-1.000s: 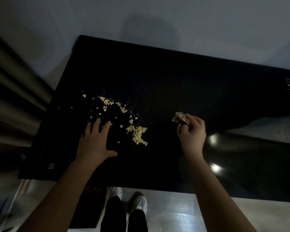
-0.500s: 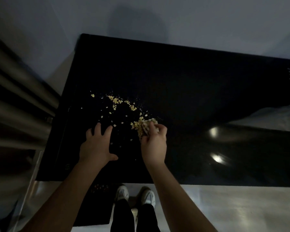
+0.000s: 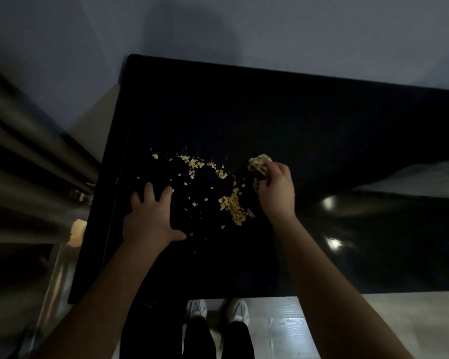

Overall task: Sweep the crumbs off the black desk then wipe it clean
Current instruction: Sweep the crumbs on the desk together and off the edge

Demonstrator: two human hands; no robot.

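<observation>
At frame centre, black table (image 3: 322, 130): left hand (image 3: 151, 218) spread flat, likely bracing; right hand (image 3: 276, 194) clutches a wadded cloth (image 3: 259, 162) just right of crumbs (image 3: 234, 209), poised to sweep.

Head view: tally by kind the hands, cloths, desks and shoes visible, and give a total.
hands: 2, the left hand and the right hand
cloth: 1
desk: 1
shoes: 2
total: 6
crumbs: scattered, too many to count
</observation>
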